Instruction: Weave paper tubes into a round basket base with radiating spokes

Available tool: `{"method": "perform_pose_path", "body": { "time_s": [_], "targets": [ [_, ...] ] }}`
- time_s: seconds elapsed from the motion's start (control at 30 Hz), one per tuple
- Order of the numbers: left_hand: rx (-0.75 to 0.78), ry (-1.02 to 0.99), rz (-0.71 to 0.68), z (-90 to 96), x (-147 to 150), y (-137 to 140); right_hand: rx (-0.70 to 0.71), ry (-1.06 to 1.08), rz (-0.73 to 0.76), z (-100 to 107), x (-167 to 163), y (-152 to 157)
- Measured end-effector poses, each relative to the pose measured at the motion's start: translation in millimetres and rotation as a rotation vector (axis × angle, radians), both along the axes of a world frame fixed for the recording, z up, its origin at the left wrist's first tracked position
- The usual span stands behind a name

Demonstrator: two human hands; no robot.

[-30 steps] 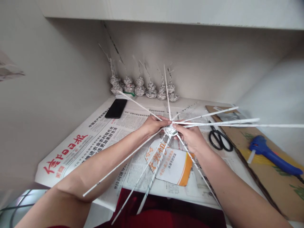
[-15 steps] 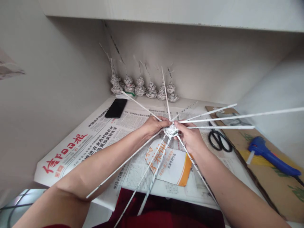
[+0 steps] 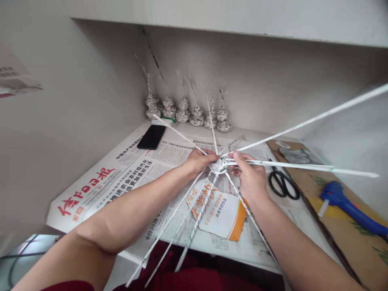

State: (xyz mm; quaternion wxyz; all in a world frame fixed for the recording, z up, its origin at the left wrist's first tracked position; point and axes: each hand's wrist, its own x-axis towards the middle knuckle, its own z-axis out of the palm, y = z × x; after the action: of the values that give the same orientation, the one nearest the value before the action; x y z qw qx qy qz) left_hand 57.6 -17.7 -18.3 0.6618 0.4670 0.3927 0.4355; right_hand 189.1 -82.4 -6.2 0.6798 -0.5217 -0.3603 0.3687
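Observation:
A small woven paper piece (image 3: 217,166) is held over the table, with several long white rolled-paper strips radiating from it. My left hand (image 3: 198,160) is closed on its left side, thumb and fingers pinching the edge. To the right of the weave, my right hand (image 3: 249,173) is closed, thumb and index finger pinching a rolled-paper strip (image 3: 281,132) that slants up to the right. Two more strips (image 3: 298,165) run rightward past the right hand's fingers. Other strips point toward my lap, and one stands toward the back wall.
Several woven paper gourds (image 3: 183,110) line the back wall. A black phone (image 3: 151,136) lies on the newspaper (image 3: 91,190). Black-handled scissors (image 3: 283,184) and a blue glue gun (image 3: 348,208) on cardboard (image 3: 330,238) are at the right. A printed carton piece (image 3: 222,218) lies below the hands.
My right hand has shifted slightly right, away from the weave. One strip on the right has swung upward and another has dropped lower. The view has turned a little.

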Motion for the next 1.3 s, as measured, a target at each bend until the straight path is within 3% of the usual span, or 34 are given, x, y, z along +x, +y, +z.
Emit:
{"method": "perform_pose_path", "body": {
  "time_s": [0.2, 0.4, 0.63, 0.77, 1.1, 1.3],
  "targets": [
    [-0.019, -0.089, -0.01, 3.7, -2, 0, -0.047, -0.186, 0.186, -13, 3, 2],
    [0.029, -0.137, 0.022, -0.9, 0, 2, -0.072, -0.394, 0.099, -11, 5, 1],
    [-0.004, -0.065, -0.032, 0.6, -5, 9, -0.156, -0.393, 0.125, -10, 7, 1],
    [-0.007, 0.038, -0.064, 4.0, -8, 10, -0.135, -0.454, 0.14, -11, 10, 3],
    [0.049, 0.062, 0.005, 3.9, -5, 5, -0.042, -0.501, 0.175, -19, 13, 9],
    [0.055, 0.032, -0.027, -3.0, -4, 10, -0.126, -0.361, 0.186, -15, 8, 6]
  ]
}}
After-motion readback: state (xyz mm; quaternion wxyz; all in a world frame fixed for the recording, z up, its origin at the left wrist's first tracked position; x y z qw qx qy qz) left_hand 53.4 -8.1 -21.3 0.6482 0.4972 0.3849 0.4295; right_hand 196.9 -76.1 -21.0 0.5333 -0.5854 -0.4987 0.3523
